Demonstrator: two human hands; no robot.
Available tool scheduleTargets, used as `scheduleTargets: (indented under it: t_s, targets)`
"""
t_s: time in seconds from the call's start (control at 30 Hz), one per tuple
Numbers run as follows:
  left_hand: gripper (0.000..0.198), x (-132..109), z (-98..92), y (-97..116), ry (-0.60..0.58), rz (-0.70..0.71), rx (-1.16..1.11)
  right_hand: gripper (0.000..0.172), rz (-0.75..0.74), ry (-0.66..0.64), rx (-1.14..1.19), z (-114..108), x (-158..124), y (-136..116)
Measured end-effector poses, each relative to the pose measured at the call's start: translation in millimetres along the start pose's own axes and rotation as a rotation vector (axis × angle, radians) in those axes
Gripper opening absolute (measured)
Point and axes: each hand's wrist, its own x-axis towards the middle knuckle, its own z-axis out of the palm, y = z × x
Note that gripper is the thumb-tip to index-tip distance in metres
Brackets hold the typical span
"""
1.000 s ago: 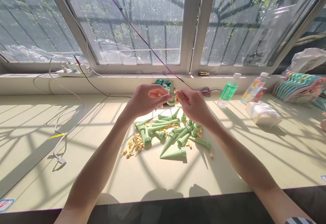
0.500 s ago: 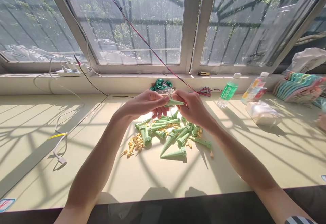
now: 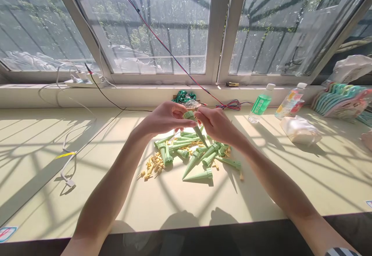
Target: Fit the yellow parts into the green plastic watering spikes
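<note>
My left hand [image 3: 167, 120] is closed on a light green plastic watering spike [image 3: 200, 135], gripping it near its wide ribbed head. The spike's point slants down and to the right, over the pile. My right hand [image 3: 216, 126] has its fingers pinched together against the right side of that spike, just below the head; its fingertips are partly hidden. Under both hands lies a heap of similar green spikes [image 3: 192, 163], some pointing toward me. Small yellow plastic pieces [image 3: 155, 163] are bunched at the heap's left, with a few more scattered among the spikes.
At the back right stand a green-labelled bottle [image 3: 260, 102], a second bottle [image 3: 290, 101] and a white plastic-wrapped pack [image 3: 301, 128]. Several hangers [image 3: 340, 100] lie beyond. A white cable [image 3: 69, 180] crosses the table's left side. Coiled red and black wire [image 3: 234, 104] lies near the sill.
The held spike has turned from nearly level to pointing steeply downward, its ribbed head now showing between my hands. My right fingers have shifted slightly left. The heap is unchanged.
</note>
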Motion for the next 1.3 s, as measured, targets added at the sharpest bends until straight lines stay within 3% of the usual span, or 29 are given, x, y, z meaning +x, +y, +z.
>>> scheduleTargets:
  t_s: [0.3,0.53,0.77,0.97,1.07,1.17,1.3]
  targets:
    - [0.036,0.6,13.7,2.9,0.315,0.098,0.251,0.040,0.059,0.042,-0.011,3.2,1.7,1.0]
    - [0.038,-2.1,19.6,9.4,0.415,0.186,0.370,0.041,0.061,0.109,0.046,3.1,2.9,-2.5]
    - [0.033,-1.6,25.0,11.0,0.458,0.385,0.472,0.040,0.080,0.127,0.034,1.1,4.0,-2.5]
    - [0.035,0.2,25.2,9.6,0.467,0.274,0.404,0.042,0.083,0.264,0.044,4.0,2.4,-5.7]
    - [0.039,1.0,18.3,7.3,0.362,0.208,0.266,0.043,0.086,0.304,0.066,3.2,2.2,-7.0]
    - [0.038,0.1,8.4,6.8,0.082,0.121,0.068,0.041,0.085,0.314,0.089,1.3,2.5,-7.8]
    - [0.058,-2.3,0.2,7.7,-0.195,-0.021,-0.150,0.040,0.033,0.315,0.090,-0.3,2.5,-9.3]
